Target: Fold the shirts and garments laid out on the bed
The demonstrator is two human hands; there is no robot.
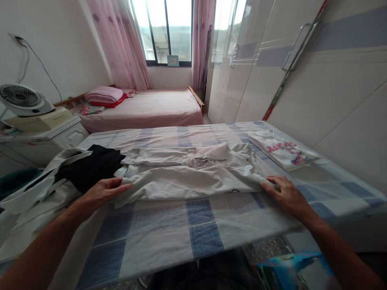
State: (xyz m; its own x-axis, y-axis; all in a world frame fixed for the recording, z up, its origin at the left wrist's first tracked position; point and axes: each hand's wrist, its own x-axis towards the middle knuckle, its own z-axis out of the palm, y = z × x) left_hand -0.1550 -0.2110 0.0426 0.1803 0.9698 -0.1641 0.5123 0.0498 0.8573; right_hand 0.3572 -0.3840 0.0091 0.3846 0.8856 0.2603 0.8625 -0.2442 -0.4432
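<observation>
A white garment [178, 181] lies stretched lengthwise across the table, its cloth wrinkled, with a pale pink lacy part [211, 155] at the middle of its far side. My left hand [101, 195] is at its left end, thumb and fingers closed on the edge. At the opposite end, my right hand [286, 197] pinches the right edge between thumb and fingers. What sort of garment it is, I cannot tell. Left of it sits a bunched black cloth [93, 167] among other white clothes [39, 213]. A folded white T-shirt [281, 149] with pink lettering rests at the far right.
A blue-and-white checked cloth [163, 237] covers the table. Beyond it stands a pink bed [160, 104] below a window. White wardrobes [256, 52] line the right side. On the left, a fan [26, 98] sits on a box. A blue printed bag [290, 270] is below the front edge.
</observation>
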